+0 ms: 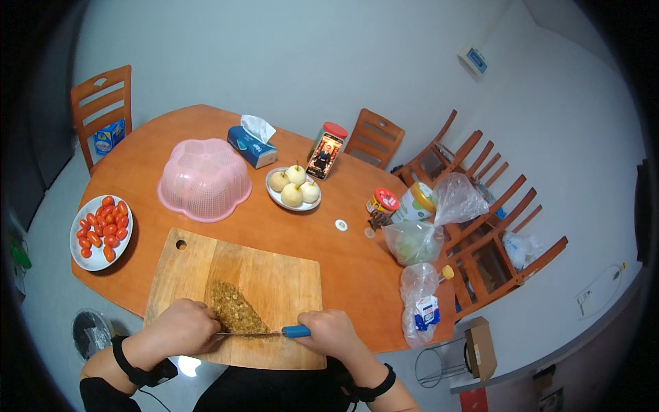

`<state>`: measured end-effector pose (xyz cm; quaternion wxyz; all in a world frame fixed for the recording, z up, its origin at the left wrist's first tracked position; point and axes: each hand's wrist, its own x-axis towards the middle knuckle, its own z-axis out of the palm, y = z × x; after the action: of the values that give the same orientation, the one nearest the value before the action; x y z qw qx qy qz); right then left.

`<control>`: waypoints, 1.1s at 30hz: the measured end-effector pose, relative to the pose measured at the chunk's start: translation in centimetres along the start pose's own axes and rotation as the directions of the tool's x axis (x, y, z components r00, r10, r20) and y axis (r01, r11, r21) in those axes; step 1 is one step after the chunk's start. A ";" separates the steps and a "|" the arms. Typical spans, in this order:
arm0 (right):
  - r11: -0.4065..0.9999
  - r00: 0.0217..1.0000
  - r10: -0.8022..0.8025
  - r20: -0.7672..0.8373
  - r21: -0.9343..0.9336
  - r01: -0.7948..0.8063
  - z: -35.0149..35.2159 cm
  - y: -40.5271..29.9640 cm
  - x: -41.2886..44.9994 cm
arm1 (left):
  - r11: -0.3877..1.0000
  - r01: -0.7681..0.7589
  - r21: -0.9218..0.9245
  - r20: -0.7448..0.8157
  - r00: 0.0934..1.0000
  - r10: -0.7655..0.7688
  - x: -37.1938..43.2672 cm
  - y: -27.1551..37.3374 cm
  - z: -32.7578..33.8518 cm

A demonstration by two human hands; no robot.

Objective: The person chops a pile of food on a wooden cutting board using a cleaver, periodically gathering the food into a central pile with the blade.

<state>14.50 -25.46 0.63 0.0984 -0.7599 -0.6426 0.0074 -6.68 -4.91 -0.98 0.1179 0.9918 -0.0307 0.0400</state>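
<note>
My right hand [329,329] is closed around the blue handle of a kitchen knife [296,331]. The thin blade runs left, edge down, across a wooden cutting board [278,268]. At its far end the fingers of my left hand [186,327] curl onto the blade, partly hiding it. A heap of finely chopped brownish-yellow food [234,309] lies just beyond the blade, reaching down to it; what food it is cannot be made out. The near edge of the board extends past the table towards my lap.
Beyond the board on the wooden table [355,278] stand a plate of small tomatoes [103,232], an upturned pink basket [205,177], a tissue box [252,146], a plate of pears [292,194] and a propped phone [324,156]. Jars and plastic bags [414,242] line the right side.
</note>
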 end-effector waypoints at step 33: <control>0.999 1.000 -0.003 -0.026 -0.039 0.002 -0.8 -0.3 2.3 | 0.990 0.064 -0.128 -0.051 0.996 -0.071 -0.9 -0.5 -0.4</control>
<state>14.72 -23.26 1.76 0.0922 -0.7609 -0.6421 -0.0153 -7.55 -4.23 -0.78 0.1826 0.9813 0.0039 0.0612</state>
